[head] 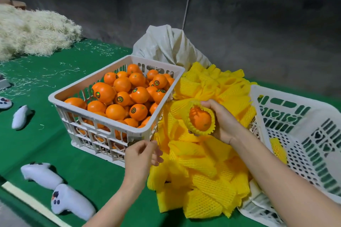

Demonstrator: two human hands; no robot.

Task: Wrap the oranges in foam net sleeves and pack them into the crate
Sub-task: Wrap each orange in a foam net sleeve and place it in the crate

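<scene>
**One orange sleeved, held over the pile**

Right hand (pixel 221 121) grips an orange (pixel 200 119). Its fingers curl round a yellow foam net sleeve (pixel 198 131) that rings the fruit, and the orange's face shows through the open end. Fruit and sleeve are held above the sleeve pile (pixel 203 180), a heap of yellow nets on the green desk (pixel 83 177).

Left hand (pixel 142 155) is at 8 o'clock from the orange, at the near corner of the full crate (pixel 60 96). Its fingers are loosely curled, and nothing shows in them.

The full crate, white plastic, sits at 10 o'clock, heaped with bare oranges (pixel 121 96), many with round stickers.

The second crate (pixel 295 103) is at 3 o'clock, white and tilted toward the pile. One yellow net (pixel 277 149) lies inside it.

A white sack (pixel 166 42) slumps at 12 o'clock behind the pile.

Two white game controllers (pixel 42 173) lie on the desk at 8 o'clock. A pale shredded-fibre heap (pixel 33 31) is at the far left.
</scene>
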